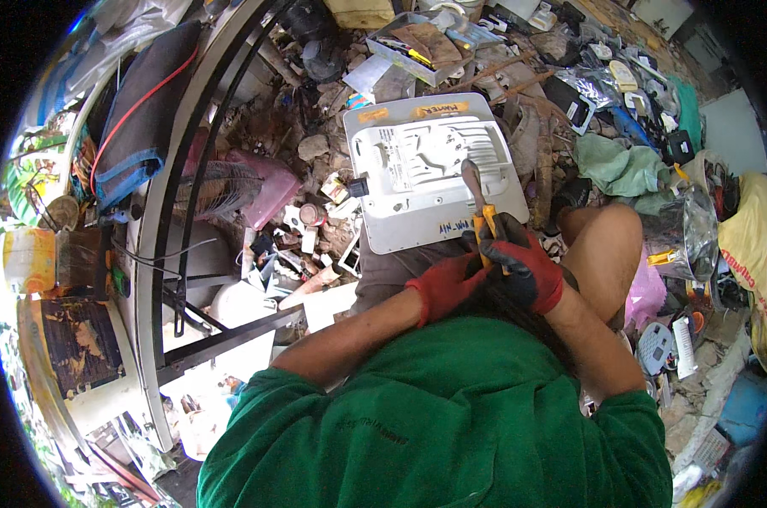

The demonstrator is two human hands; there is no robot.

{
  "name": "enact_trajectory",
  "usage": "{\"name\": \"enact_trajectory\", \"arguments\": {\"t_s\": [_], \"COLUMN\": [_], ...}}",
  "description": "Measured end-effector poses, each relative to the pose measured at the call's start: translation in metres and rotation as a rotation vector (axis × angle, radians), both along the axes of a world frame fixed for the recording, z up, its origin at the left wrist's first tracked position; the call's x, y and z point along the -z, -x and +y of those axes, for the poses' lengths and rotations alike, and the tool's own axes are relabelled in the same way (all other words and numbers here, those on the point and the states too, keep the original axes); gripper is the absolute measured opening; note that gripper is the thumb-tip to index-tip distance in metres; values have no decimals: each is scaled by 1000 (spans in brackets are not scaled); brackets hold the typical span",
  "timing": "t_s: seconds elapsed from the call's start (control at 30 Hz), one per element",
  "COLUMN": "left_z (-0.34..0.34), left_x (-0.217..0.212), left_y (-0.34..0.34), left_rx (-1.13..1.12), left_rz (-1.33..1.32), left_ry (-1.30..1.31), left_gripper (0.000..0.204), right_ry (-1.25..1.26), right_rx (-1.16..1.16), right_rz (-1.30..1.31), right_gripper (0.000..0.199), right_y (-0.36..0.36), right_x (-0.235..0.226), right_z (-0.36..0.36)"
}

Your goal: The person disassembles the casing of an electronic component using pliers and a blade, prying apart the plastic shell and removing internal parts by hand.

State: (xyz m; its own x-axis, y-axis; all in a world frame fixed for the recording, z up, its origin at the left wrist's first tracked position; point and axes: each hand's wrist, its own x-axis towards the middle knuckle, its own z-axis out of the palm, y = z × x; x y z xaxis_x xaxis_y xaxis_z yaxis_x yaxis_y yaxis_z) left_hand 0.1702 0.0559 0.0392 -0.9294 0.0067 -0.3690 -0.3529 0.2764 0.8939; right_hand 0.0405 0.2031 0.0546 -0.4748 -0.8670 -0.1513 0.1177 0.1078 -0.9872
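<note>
- Where rubble and scrap are strewn all about, the ground [286, 114] spreads beyond the person on both sides.
- A metal frame [149, 322] stands at the left, one dark bar reaching toward the person's left forearm.
- A green shirt [451, 398] covers the person's torso.
- A pale grey panel [383, 233] lies tilted in front of the person, close to the knees, with handwriting on its border.
- A white ribbed casing [417, 165] takes up most of that panel's face.
- A shallow clear tray [400, 61], just past the panel's far edge, carries odds and ends.
- The right hand [523, 267], gloved in red and black, has its grip closed around a yellow-handled tool.
- The left hand [447, 288], in a red glove, is right beside it; whether its grip holds the handle I cannot tell.
- The yellow-handled tool [488, 222] points its metal tip over the casing; contact is unclear.
</note>
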Motion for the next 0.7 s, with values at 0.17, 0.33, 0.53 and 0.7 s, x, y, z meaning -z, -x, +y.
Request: {"name": "enact_trajectory", "arguments": {"t_s": [0.17,0.33,0.53,0.7], "left_z": [-33,-76,-127,-123], "left_x": [4,-23,14,20], "left_y": [-43,-62,-59,-45], "left_rx": [-244,-617,-653,-450], "left_rz": [196,311,319,338], "left_ry": [439,330,746,862], "left_gripper": [32,34,100,122], "right_ry": [-59,-184,-174,-291], "right_rx": [-66,-208,-354,-479], "right_rz": [-215,-463,-570,-497], "right_gripper": [32,27,23,33], "right_y": [11,6,-5,8], "right_x": [12,-7,17,12], "right_z": [0,-2,-19,-29]}}
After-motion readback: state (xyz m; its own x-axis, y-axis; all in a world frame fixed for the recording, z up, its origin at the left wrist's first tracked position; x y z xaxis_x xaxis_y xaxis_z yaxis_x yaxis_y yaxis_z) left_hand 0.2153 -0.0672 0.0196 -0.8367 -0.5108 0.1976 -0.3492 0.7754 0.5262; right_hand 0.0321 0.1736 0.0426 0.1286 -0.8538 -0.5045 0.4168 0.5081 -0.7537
